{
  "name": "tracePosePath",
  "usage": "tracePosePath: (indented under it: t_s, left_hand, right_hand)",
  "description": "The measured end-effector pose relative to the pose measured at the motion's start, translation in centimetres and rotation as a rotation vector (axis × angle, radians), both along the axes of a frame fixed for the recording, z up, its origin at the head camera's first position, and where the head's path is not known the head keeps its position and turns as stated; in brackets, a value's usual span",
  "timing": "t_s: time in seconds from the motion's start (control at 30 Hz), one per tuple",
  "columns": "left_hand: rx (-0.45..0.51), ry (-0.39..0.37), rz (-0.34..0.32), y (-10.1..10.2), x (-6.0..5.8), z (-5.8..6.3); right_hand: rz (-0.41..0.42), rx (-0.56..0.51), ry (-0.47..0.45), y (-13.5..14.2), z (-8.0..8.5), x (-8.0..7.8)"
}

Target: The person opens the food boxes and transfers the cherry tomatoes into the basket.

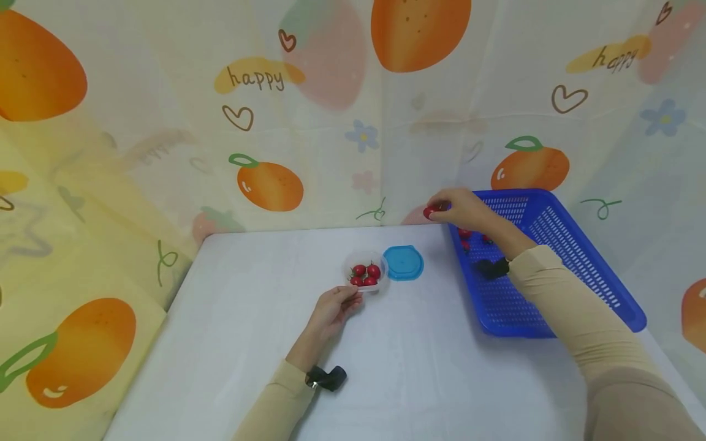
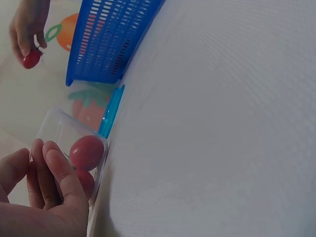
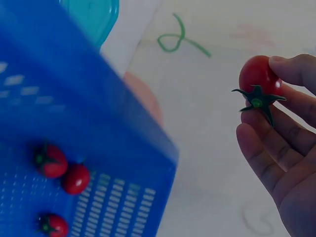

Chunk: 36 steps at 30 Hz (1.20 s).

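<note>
My right hand (image 1: pixel 462 209) pinches a red cherry tomato (image 3: pixel 257 74) with a green calyx, held above the far left corner of the blue basket (image 1: pixel 592 260). Several cherry tomatoes (image 1: pixel 373 271) lie inside a small clear plastic container (image 2: pixel 61 127) on the table. The near edge of that container is pinched between the thumb and fingers of my left hand (image 1: pixel 333 310); in the left wrist view those fingers hide part of it. Inside the basket, more cherry tomatoes (image 3: pixel 76 178) rest near its far left corner, partly covered by my right arm in the head view.
A light-blue lid (image 1: pixel 404 263) lies flat just right of the container, between it and the basket. White cloth covers the table (image 1: pixel 231 288). Behind it hangs a fruit-patterned curtain (image 1: pixel 325 141), close to the table's far edge.
</note>
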<state>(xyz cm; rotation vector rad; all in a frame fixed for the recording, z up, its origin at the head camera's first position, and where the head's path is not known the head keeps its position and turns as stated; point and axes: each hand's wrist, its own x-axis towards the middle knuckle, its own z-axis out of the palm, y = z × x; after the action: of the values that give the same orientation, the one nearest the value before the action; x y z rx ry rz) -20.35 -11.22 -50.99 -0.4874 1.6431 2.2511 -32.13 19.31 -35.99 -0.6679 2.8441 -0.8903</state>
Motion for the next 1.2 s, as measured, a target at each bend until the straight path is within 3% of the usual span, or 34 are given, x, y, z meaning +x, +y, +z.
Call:
tracePosePath:
  t_s: [0.4, 0.77, 1.2]
  left_hand:
    - [-0.022, 0.006, -0.007, -0.1, 0.1, 0.1]
    - [-0.012, 0.007, -0.016, -0.2, 0.0, -0.2]
    - [-0.001, 0.002, -0.009, -0.2, 0.1, -0.3]
  right_hand:
    - [-0.099, 0.068, -0.022, 4.8, -2.3, -1.2]
    - [-0.164, 0.081, -0.152, 7.5, -5.7, -1.5]
    - [-0.147, 0.146, -0.123, 8.5, -9.1, -1.8]
